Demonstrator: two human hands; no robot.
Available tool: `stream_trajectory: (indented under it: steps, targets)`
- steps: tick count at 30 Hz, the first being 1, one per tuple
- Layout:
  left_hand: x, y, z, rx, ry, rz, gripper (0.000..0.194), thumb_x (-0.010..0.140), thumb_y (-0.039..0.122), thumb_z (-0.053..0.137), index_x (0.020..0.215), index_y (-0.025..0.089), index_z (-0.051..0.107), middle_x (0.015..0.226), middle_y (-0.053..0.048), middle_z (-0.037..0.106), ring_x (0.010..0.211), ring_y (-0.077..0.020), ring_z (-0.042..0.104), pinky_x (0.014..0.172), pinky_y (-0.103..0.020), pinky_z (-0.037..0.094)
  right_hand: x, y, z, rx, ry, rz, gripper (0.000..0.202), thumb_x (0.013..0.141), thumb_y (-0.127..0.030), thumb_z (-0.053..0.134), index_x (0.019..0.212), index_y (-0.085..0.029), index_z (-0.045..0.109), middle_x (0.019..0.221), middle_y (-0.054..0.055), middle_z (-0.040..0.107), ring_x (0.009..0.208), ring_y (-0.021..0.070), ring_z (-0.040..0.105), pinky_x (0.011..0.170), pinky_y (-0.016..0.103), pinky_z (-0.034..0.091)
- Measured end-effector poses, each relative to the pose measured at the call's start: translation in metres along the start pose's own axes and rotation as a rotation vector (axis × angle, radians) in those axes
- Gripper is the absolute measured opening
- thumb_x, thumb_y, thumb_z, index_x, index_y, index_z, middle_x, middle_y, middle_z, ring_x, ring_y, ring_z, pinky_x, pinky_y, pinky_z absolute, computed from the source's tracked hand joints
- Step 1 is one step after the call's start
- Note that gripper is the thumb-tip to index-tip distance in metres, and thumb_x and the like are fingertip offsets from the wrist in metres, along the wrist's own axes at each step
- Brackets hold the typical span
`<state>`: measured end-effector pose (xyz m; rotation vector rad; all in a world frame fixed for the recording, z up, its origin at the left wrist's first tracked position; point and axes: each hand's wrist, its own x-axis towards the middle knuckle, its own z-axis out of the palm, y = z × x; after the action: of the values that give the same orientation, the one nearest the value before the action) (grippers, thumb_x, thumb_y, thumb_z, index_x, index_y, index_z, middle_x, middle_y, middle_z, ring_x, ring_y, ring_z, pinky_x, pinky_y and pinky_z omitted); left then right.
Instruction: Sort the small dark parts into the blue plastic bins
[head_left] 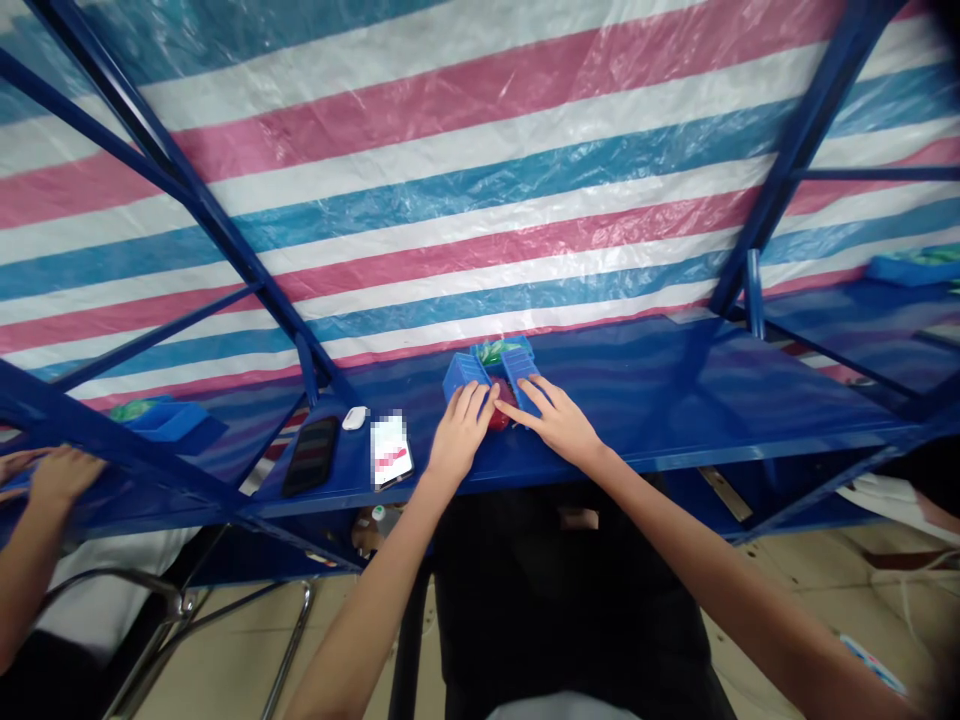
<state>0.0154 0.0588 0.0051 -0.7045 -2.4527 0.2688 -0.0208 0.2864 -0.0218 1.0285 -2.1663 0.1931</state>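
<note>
- At the near middle of the blue table (637, 395), your work looks under way: the red thing (499, 418) lies out between the left blue piece (464, 373) and the right blue piece (520, 366), with both your hands over that spot.
- Just beyond, on the far side, green material (492, 352) sits in the blue tray (528, 345); it looks untouched for now.
- You show no piece set apart as finished, so I judge the handling unfinished; how much is left cannot be told from this view.
- Your left hand (466, 428) is bent over the near end of the left blue piece, its fingers close together and reaching right to the red thing's edge; whether they pinch anything, I cannot tell.
- Your right hand (559, 420) is spread, some fingertips at the right blue piece and one digit stretched left across the red thing.
- From your left hand, the red thing lies just to the right; from your right hand, just to the left, partly hidden beneath your fingers.
</note>
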Motion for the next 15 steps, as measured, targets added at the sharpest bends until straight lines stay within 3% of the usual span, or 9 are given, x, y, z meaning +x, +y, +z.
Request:
stream_trajectory:
  steps: [4, 9, 15]
  targets:
    - [-0.015, 0.004, 0.007, -0.033, 0.010, -0.076, 0.062, 0.094, 0.006, 0.039, 0.155, 0.019, 0.032, 0.149, -0.014, 0.046, 0.148, -0.0301, 0.027, 0.119, -0.052, 0.033, 0.015, -0.002, -0.007, -0.075, -0.052, -0.112, 0.072, 0.093, -0.008, 0.050, 0.153, -0.042, 0.028, 0.153, 0.008, 0.044, 0.141, 0.0311, 0.037, 0.102, 0.050, 0.046]
    - [-0.025, 0.008, 0.015, -0.047, 0.047, -0.143, 0.063, 0.088, 0.001, 0.046, 0.147, 0.023, 0.046, 0.155, -0.008, 0.041, 0.151, -0.0362, 0.014, 0.117, -0.056, 0.035, 0.034, -0.001, -0.014, -0.135, -0.096, -0.310, 0.069, 0.091, -0.006, 0.053, 0.151, -0.036, 0.035, 0.152, 0.009, 0.046, 0.140, 0.0291, 0.041, 0.102, 0.048, 0.046]
    - [-0.023, 0.004, 0.014, -0.056, -0.019, -0.165, 0.063, 0.090, 0.004, 0.044, 0.148, 0.029, 0.044, 0.155, -0.006, 0.040, 0.148, -0.0362, 0.021, 0.112, -0.054, 0.042, 0.039, 0.010, -0.018, -0.161, -0.135, -0.407, 0.074, 0.089, -0.003, 0.054, 0.151, -0.037, 0.032, 0.154, 0.005, 0.044, 0.142, 0.0269, 0.038, 0.105, 0.048, 0.045]
